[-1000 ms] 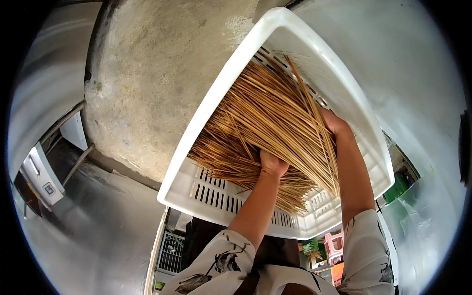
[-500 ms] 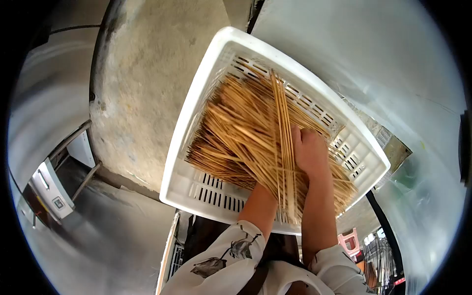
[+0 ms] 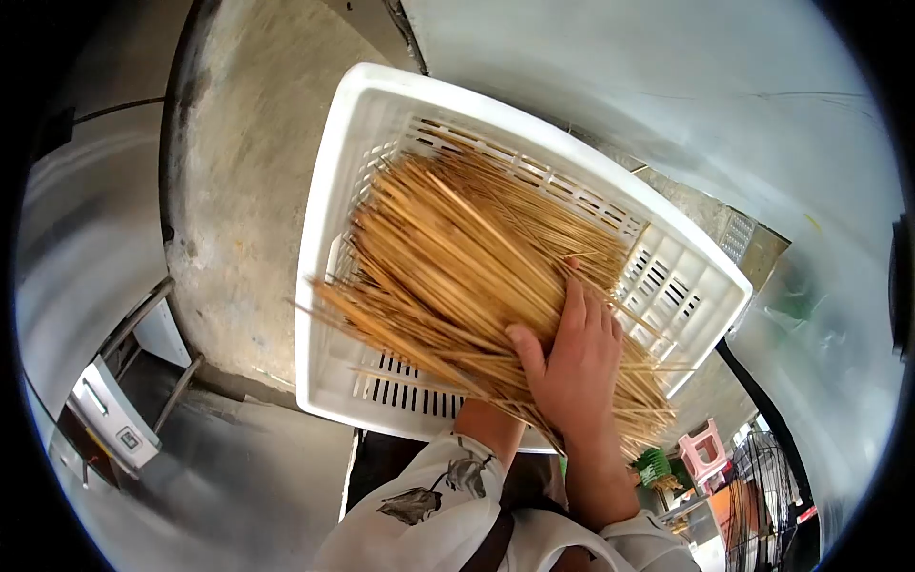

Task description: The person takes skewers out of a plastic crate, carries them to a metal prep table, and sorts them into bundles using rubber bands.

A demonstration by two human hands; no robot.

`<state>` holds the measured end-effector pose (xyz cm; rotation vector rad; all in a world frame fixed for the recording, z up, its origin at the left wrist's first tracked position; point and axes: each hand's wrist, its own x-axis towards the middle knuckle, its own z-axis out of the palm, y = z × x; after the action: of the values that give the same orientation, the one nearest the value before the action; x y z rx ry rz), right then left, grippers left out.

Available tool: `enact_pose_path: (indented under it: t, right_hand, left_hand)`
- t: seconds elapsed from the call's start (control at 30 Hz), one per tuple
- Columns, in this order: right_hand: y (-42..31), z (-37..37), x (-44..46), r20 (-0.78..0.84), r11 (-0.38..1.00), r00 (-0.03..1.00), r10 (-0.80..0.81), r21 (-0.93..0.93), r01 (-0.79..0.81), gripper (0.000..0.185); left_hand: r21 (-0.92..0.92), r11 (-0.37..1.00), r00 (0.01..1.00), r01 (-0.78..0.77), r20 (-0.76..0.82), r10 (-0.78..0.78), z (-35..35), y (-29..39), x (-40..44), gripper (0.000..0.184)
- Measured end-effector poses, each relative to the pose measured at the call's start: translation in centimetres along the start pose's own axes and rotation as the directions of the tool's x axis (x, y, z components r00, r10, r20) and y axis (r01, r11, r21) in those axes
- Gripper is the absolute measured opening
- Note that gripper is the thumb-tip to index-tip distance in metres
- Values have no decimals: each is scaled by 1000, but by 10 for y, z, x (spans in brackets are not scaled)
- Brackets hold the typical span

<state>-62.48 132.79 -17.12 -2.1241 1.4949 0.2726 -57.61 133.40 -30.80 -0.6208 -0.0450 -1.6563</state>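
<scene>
A big bundle of thin brown wooden sticks (image 3: 457,257) lies in a white plastic basket (image 3: 319,238) with slotted walls. My right hand (image 3: 574,357) rests on top of the sticks near their lower right ends, thumb and fingers spread across them. My left forearm reaches under the near side of the bundle, and the sticks hide my left hand. Some sticks on the left poke out toward the basket's left rim. More sticks lie beneath and behind the raised bundle.
Concrete floor (image 3: 238,210) shows left of the basket. Shiny metal surfaces stand at left and right. A white appliance (image 3: 114,415) is at lower left. A pink stool (image 3: 703,453), a green basket (image 3: 654,467) and a wire rack (image 3: 762,477) are at lower right.
My right hand has moved from the bundle's right side onto its top. My left hand has gone from view under the sticks. The bundle has shifted left, and the basket appears turned in view.
</scene>
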Motion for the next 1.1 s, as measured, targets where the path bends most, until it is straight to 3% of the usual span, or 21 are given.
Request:
enact_pose_path:
  t: [0.2, 0.27, 0.4, 0.6, 0.67, 0.77, 0.8, 0.9, 0.93, 1.0, 1.07, 1.1]
  right_hand:
    - [-4, -25, -26, -42, 999, 999, 29, 19, -29, 76]
    - [-2, -31, -36, -109, 999, 994, -16, -34, 12, 86]
    - [-7, -49, -59, -154, 999, 988, -8, 37, 14, 86]
    - [-30, -81, -97, -142, 992, 983, -118, 28, 124, 82]
    - [-32, -91, -112, -95, 987, 988, -120, 92, 129, 78]
    - [-32, -102, -132, -247, 955, 961, -124, 233, 183, 46]
    - [-31, -107, -138, -248, 955, 961, -120, 236, 180, 46]
    - [-30, -121, -157, -295, 786, 945, -144, 546, 290, 33]
    - [-32, -126, -161, -301, 782, 943, -140, 551, 291, 33]
    - [-36, -139, -171, -227, 617, 910, -346, 676, 403, 36]
    - [-50, -156, -186, -220, 526, 906, -361, 754, 393, 37]
    - [-58, -166, -192, -132, 435, 885, -446, 832, 344, 39]
  left_hand:
    - [29, 996, 989, 85, 115, -87, 13, -6, 19, 55]
    - [40, 993, 983, 114, 143, -118, 16, -10, 25, 55]
    - [49, 988, 968, 150, 196, -157, 25, -20, 35, 56]
    - [56, 978, 945, 199, 255, -207, 46, -37, 51, 58]
    - [56, 977, 940, 204, 266, -211, 56, -43, 55, 58]
    - [74, 976, 939, 206, 268, -218, 78, -53, 60, 59]
    - [96, 973, 935, 209, 273, -228, 87, -53, 61, 60]
    - [193, 956, 917, 221, 293, -271, 119, -51, 64, 60]
    - [196, 953, 915, 229, 291, -280, 130, -51, 63, 60]
    - [159, 967, 938, 201, 253, -237, 157, -52, 60, 60]
    - [157, 965, 940, 212, 236, -245, 187, -49, 60, 60]
    - [168, 966, 942, 195, 242, -232, 205, -47, 61, 59]
